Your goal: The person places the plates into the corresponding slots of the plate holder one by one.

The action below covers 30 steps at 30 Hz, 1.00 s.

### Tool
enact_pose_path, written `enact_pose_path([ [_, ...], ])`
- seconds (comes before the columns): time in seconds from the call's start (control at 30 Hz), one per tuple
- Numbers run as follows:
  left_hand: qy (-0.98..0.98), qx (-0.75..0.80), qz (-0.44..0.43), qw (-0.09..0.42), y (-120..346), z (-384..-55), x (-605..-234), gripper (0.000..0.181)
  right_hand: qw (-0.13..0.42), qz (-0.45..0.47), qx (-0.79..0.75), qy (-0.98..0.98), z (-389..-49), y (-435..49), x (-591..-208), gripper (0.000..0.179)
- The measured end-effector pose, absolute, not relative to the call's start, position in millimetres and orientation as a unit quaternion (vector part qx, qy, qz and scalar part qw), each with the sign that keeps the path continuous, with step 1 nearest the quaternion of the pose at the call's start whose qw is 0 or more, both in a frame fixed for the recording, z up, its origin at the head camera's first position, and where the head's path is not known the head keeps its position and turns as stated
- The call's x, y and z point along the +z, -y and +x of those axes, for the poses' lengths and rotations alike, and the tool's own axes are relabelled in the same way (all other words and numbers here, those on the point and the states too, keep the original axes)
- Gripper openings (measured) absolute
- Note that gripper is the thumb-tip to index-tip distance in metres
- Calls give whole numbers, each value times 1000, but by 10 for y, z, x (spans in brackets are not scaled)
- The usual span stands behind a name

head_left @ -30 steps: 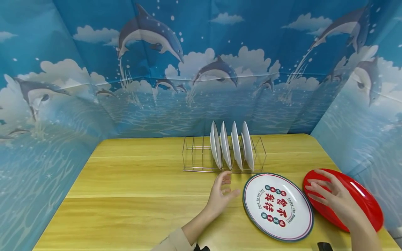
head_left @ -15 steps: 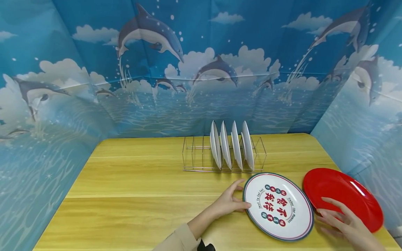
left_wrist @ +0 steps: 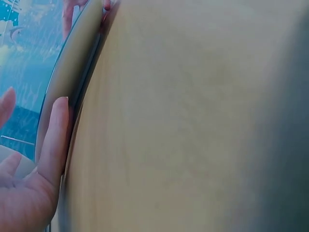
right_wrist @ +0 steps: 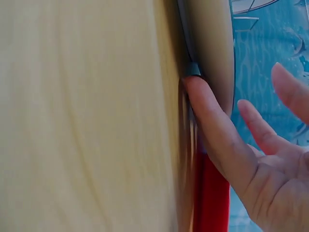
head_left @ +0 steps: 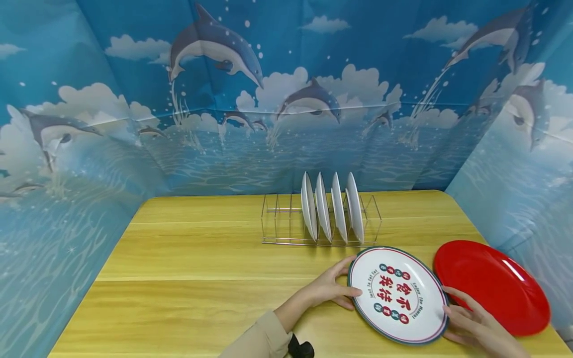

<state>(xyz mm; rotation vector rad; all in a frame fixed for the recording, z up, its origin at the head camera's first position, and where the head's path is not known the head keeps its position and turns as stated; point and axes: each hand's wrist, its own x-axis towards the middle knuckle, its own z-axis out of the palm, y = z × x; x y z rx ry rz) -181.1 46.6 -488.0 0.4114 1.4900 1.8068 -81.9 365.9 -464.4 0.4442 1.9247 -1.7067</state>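
Observation:
A white plate (head_left: 397, 293) with red and blue printed characters and a dark rim lies flat on the yellow wooden table (head_left: 201, 278). My left hand (head_left: 333, 288) touches its left rim with straight fingers; the left wrist view shows one finger (left_wrist: 53, 140) laid along the plate's edge (left_wrist: 72, 63). My right hand (head_left: 465, 322) touches the plate's right rim, and the right wrist view shows a finger (right_wrist: 217, 130) pressed against the plate's edge (right_wrist: 212, 48). Neither hand is curled round the plate.
A red plate (head_left: 492, 286) lies just right of the white one, near the table's right edge. Behind them a wire rack (head_left: 277, 221) holds several white plates (head_left: 331, 214) upright. A blue dolphin backdrop (head_left: 286, 99) encloses the table on three sides.
My right hand came off the red plate and moved left to the white plate's right rim. My left hand moved right from beside the rack to the plate's left rim.

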Motion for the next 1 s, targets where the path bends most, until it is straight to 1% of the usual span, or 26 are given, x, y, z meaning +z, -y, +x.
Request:
enact_pose_path([
  [0.2, -576, 710, 156, 374, -483, -1832, -4914, 76, 265, 129, -633, -716, -855, -3679, -4707, 70],
  [0.27, -578, 710, 153, 372, -492, -1833, -4925, 76, 263, 124, -630, -720, -862, -3677, -4719, 63],
  [0.33, -581, 710, 150, 369, -500, -1833, -4934, 76, 260, 122, -622, -728, -868, -3664, -4724, 62],
  [0.53, -568, 723, 145, 366, -505, -1806, -4947, 79, 244, 135, -574, -770, -882, -3593, -4709, 79],
  [0.8, -532, 744, 157, 372, -511, -1687, -4896, 85, 212, 166, -536, -800, -851, -3548, -4683, 82],
  [1.0, -509, 760, 172, 366, -523, -1626, -4772, 88, 206, 176, -529, -805, -824, -3608, -4633, 85],
])
